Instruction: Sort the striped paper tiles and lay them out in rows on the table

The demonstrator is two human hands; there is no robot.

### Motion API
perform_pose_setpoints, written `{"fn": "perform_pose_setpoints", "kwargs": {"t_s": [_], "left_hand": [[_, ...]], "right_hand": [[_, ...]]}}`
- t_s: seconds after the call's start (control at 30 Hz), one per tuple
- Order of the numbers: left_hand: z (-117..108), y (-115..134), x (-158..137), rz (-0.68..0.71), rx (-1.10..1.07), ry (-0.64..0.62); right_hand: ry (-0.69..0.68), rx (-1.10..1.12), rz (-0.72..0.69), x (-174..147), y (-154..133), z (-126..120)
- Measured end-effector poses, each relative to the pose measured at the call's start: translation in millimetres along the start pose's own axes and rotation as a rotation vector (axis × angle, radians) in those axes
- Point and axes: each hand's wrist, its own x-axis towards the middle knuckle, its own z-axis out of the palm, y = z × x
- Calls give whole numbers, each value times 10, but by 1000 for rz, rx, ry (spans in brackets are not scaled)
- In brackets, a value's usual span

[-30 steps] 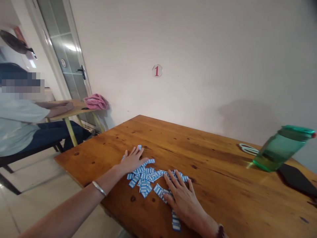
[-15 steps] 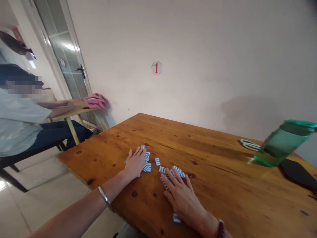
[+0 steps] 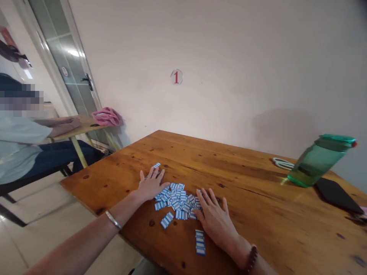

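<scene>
A loose pile of small blue-and-white cards (image 3: 174, 198) lies on the wooden table (image 3: 243, 206) between my hands. My left hand (image 3: 150, 185) rests palm down at the pile's left side, fingers spread, with some pieces under and beyond its fingertips. At the right edge of the pile, my right hand (image 3: 216, 217) lies flat with its fingers apart, its thumb touching the pieces. A short strip of the same pieces (image 3: 200, 242) sits apart, nearer to me, left of my right wrist. What the palms cover is hidden.
On the right stand a green bottle (image 3: 319, 162), a white coiled cable (image 3: 282, 163) and a dark flat case (image 3: 338, 194). Another person (image 3: 20, 133) sits at a smaller table (image 3: 83, 124) on the left, near a pink cloth (image 3: 106, 116). A wall (image 3: 223, 76) closes off the back.
My hands have moved apart, the left one to the left and the right one slightly right. The pile between them is now uncovered. The view has shifted slightly to the right.
</scene>
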Motion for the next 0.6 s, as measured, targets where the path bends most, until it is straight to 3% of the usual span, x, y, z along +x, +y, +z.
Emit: {"fn": "perform_pose_setpoints", "kwargs": {"t_s": [0.07,0.2,0.27,0.37,0.43,0.47,0.6], "left_hand": [[23,-14,-55,6,13,13],[59,158,-229,198,-18,32],[62,219,-238,222,-49,30],[46,235,-175,109,-48,71],[22,244,-158,67,-38,102],[6,259,-168,102,-42,105],[-33,349,-251,472,-86,16]], "right_hand": [[-43,20,-107,-38,-52,-7],[-140,67,-402,-100,-143,10],[-118,47,-360,-85,-125,38],[-47,-5,-188,-40,-51,58],[-40,-4,-176,-34,-30,31],[-60,12,-223,-41,-35,4],[-148,106,-458,-88,-97,-102]]}}
